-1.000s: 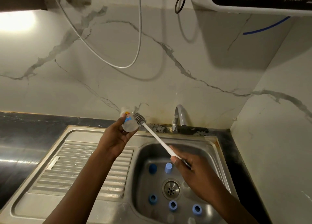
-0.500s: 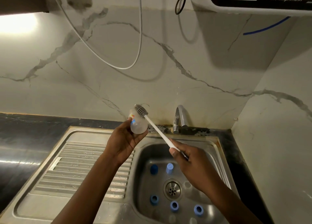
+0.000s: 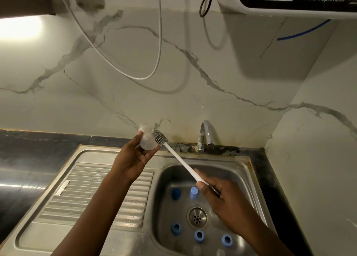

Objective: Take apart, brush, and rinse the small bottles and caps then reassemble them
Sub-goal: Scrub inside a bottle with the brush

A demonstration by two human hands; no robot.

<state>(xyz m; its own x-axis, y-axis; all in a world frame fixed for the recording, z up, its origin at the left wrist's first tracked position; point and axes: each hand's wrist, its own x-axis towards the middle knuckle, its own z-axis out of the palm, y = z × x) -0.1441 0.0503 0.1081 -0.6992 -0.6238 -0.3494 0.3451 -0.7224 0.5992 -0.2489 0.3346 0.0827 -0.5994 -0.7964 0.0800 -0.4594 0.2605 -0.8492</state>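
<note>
My left hand (image 3: 133, 159) holds a small translucent bottle (image 3: 147, 140) tilted above the left edge of the sink basin. My right hand (image 3: 226, 201) grips the white handle of a bottle brush (image 3: 173, 155). Its grey bristle head (image 3: 160, 138) rests against the outside of the bottle, on its right side. Several blue caps lie on the basin floor: a dark one (image 3: 175, 194) and a light one (image 3: 193, 192) at the back, three with open rings (image 3: 199, 236) at the front.
The steel sink (image 3: 164, 170) has a ribbed drainboard (image 3: 92, 196) on the left and a drain (image 3: 197, 217) in the basin. A chrome tap (image 3: 204, 136) stands behind it. Marble walls close in at the back and right. A dark counter (image 3: 23, 159) runs left.
The brush head has shifted along the outside of the bottle, and the bottle has turned in my left hand so its coloured print is no longer in sight. Both hands rose slightly.
</note>
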